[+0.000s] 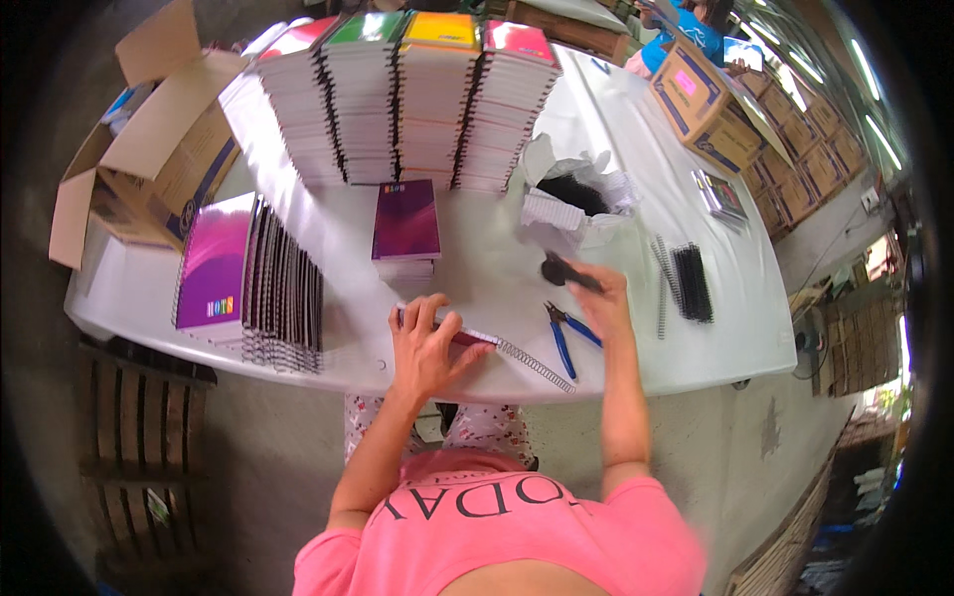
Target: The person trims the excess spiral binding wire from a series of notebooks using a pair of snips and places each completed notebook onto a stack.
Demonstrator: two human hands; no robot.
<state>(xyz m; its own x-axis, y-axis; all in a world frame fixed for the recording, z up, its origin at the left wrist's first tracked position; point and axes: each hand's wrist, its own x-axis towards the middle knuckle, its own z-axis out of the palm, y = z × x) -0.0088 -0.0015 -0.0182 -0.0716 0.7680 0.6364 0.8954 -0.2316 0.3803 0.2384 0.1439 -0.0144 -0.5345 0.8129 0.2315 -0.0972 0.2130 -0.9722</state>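
Pink shirt (497,531) nearest the camera, across the bottom of the frame. Above, just below the centre, left hand (425,350) with fingers bent over a purple notebook (469,339) and thumb stretched along its near side, apparently clamped on it. Seen nearly edge-on at the table's near edge; probably light, stiff in the covers but floppy in the loose leaves, perhaps slippery on the glossy face. Best held close to the spine, leaves pinched level. From its right end, a wire coil (538,367) running free toward the lower right; likely springy and easy to bend. Right of centre, right hand (606,298) with fingers closed round a dark object (571,272), too blurred to identify. Just below, blue-handled pliers (561,348) on the table (696,358). Farther out, purple notebook pile (405,223) above the left hand, black coils (693,285) at right, crumpled white paper (553,211) above the right hand, coil-bound notebooks (214,263) at left, and tall notebook stacks (427,109) at the top.
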